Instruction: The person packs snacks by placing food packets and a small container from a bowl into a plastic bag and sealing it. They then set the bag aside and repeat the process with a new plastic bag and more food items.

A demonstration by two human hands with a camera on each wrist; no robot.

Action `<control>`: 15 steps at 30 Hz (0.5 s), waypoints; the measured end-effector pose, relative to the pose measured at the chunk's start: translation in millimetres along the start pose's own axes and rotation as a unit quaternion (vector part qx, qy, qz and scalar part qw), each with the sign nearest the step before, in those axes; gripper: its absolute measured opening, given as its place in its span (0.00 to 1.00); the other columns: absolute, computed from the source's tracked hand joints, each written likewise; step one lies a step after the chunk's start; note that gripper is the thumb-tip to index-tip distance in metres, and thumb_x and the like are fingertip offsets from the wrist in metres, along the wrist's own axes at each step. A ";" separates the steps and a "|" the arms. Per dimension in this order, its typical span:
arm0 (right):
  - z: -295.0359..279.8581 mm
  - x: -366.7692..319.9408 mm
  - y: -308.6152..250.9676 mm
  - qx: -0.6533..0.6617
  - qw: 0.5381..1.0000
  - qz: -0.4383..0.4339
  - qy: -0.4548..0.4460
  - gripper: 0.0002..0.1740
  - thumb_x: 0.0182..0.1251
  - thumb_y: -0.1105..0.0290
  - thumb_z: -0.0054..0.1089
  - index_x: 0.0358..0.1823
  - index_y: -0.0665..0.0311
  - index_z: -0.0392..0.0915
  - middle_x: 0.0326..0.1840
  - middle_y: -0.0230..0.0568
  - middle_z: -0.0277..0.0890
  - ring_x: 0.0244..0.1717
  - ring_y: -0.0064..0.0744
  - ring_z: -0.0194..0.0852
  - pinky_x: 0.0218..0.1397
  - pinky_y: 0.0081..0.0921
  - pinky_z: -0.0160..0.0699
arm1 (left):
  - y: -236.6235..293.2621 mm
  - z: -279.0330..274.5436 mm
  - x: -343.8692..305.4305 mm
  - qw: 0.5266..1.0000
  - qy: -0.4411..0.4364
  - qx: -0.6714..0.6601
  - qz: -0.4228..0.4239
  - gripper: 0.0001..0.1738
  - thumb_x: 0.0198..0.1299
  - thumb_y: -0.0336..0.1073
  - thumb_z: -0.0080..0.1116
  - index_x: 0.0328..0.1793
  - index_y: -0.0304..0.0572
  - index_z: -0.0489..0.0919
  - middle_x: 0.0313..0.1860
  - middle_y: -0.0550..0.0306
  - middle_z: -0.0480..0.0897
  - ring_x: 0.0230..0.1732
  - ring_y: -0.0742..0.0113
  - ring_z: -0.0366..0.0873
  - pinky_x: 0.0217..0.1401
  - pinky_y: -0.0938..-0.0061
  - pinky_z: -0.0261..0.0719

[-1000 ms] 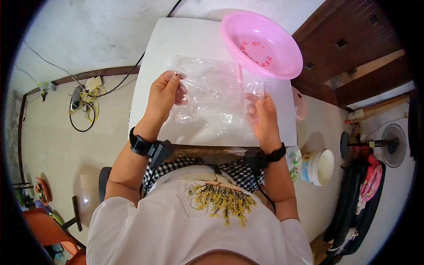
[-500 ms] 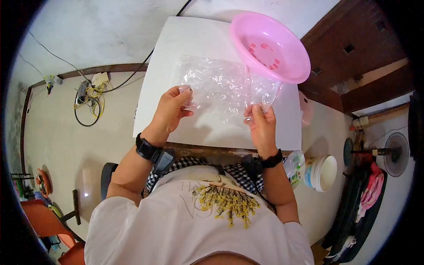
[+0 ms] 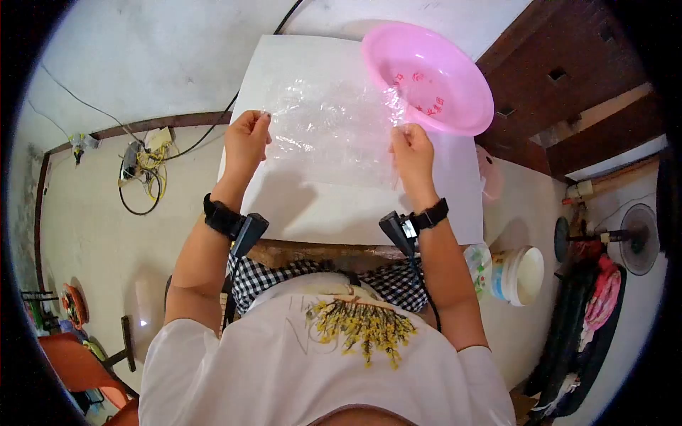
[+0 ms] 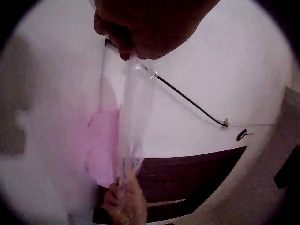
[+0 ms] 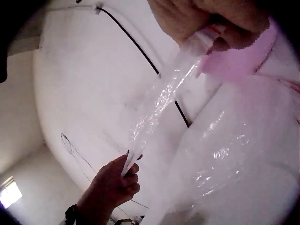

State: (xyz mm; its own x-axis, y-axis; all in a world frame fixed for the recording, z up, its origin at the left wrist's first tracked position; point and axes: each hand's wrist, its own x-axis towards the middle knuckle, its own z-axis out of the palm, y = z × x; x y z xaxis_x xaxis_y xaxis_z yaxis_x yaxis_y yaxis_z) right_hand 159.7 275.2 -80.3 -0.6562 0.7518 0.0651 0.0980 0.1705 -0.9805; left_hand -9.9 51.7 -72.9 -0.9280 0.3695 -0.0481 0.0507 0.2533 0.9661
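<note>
A clear, crinkled plastic bag is stretched between my two hands above the white table. My left hand pinches its left edge between thumb and fingers. At the opposite edge my right hand pinches the film. In the right wrist view the bag runs as a shiny taut band from one hand to the other, and a short red strip shows in the right fingers' grip. The bag's upper right part overlaps the pink basin in the head view.
The basin, with red print inside, stands at the table's back right corner. A white bucket and a clear bag with green marks are right of the table. Cables lie on the floor at left; a fan is far right.
Both hands have moved away from my body since half a second ago, the left one also leftward. The bag now spans wider and flatter between them, its right side no longer folded up beside the basin.
</note>
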 end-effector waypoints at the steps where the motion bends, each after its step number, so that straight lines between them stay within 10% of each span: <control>1: 2.5 4.6 8.5 -0.037 0.999 0.007 -0.003 0.11 0.65 0.65 0.58 0.31 0.66 0.72 0.20 0.34 0.72 0.20 0.21 0.68 0.21 0.22 0.67 | -5.1 1.2 3.1 0.999 0.006 0.033 0.015 0.12 0.65 0.39 0.55 0.45 0.37 0.79 0.19 0.62 0.74 0.15 0.79 0.68 0.15 0.81 0.65; 7: 9.6 26.4 58.6 -0.182 0.983 0.018 -0.007 0.15 0.56 0.65 0.63 0.37 0.69 0.74 0.25 0.48 0.78 0.27 0.41 0.79 0.35 0.33 0.76 | -26.6 3.2 15.9 0.871 0.120 0.364 0.306 0.16 0.58 0.36 0.60 0.52 0.43 0.78 0.44 0.49 0.80 0.40 0.55 0.79 0.41 0.65 0.77; 10: 13.3 32.7 74.7 -0.209 0.975 -0.068 0.030 0.14 0.60 0.67 0.62 0.42 0.68 0.72 0.21 0.40 0.75 0.19 0.30 0.73 0.22 0.28 0.72 | 0.0 14.2 15.4 0.848 -0.031 0.362 0.385 0.22 0.56 0.39 0.62 0.57 0.46 0.75 0.58 0.48 0.74 0.57 0.51 0.73 0.57 0.58 0.72; 15: 16.8 4.1 -2.6 -0.375 0.920 -0.108 0.033 0.17 0.56 0.68 0.63 0.44 0.68 0.74 0.46 0.49 0.76 0.48 0.46 0.74 0.48 0.38 0.73 | 11.2 57.4 9.5 0.766 -0.157 0.454 0.427 0.28 0.53 0.46 0.64 0.61 0.51 0.75 0.67 0.49 0.68 0.72 0.53 0.58 0.70 0.42 0.54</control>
State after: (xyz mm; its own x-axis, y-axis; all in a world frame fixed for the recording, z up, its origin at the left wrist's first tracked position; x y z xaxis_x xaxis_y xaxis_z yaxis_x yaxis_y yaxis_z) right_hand 144.2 267.1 -80.7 -0.6760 0.6822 0.2787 0.4767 0.6932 -0.5406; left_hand 3.1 109.4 -77.1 -0.2860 0.9078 0.3068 0.9580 0.2643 0.1112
